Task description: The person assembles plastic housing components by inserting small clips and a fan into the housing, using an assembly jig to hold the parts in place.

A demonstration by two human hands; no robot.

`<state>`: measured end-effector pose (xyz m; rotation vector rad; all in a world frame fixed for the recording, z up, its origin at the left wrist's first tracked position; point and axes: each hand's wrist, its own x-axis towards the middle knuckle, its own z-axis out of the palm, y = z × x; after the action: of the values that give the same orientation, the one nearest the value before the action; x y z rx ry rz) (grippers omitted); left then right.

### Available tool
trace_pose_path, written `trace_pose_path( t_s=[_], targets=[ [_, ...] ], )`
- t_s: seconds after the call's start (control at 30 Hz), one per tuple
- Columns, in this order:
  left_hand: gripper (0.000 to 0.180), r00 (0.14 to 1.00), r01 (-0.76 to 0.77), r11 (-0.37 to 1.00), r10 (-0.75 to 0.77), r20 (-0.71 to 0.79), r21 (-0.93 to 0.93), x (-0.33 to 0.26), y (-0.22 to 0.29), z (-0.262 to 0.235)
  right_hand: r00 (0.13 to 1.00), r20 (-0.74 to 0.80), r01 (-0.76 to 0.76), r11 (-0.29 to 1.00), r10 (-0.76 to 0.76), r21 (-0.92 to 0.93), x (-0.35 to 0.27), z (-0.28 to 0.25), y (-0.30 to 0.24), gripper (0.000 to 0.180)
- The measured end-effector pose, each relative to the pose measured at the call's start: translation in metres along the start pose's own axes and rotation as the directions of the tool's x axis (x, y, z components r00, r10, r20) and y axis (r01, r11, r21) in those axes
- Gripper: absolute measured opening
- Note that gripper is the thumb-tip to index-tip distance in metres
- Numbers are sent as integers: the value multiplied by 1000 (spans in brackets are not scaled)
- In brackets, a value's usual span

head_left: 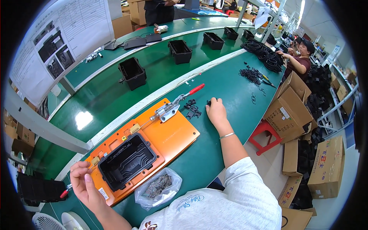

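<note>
An orange fixture plate (174, 132) lies on the green bench in front of me. A black plastic box (126, 161) sits in it, its open side up. At the fixture's left end is my left hand (85, 186), fingers loosely curled and thumb apart, near a brass-coloured block (95, 160). Farther right, my right hand (217, 112) pinches a small black plastic part (209, 102) just above the bench. Several similar black parts (193, 110) lie loose beside it. A red-handled toggle clamp (168, 110) is mounted at the plate's far end.
A clear bag of screws (159, 186) lies by the plate's near edge. Black boxes (132, 73) stand in a row on the green line beyond. Small black pieces (252, 75) and coiled cables (264, 53) lie at far right, near a co-worker (299, 61). A red stool (265, 137) and cartons (289, 111) stand right.
</note>
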<state>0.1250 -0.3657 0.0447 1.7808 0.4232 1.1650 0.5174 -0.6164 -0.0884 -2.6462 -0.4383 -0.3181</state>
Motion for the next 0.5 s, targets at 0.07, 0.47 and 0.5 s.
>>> trace_pose_path(
  t_s=[0.07,0.47,0.5],
  targets=[
    [8,1000,-18,1000,17,24,13,-1,0,2,1000,-7,-10,1000,9,-19,4,4,3,19],
    [16,985,-10,996,-5,173,83,-5,9,21,996,-50,71,997,-72,-4,5,8,14,24],
    [17,981,-23,994,2,196,107,-4,10,23,997,-62,50,999,-50,-1,6,9,14,23]
  ],
)
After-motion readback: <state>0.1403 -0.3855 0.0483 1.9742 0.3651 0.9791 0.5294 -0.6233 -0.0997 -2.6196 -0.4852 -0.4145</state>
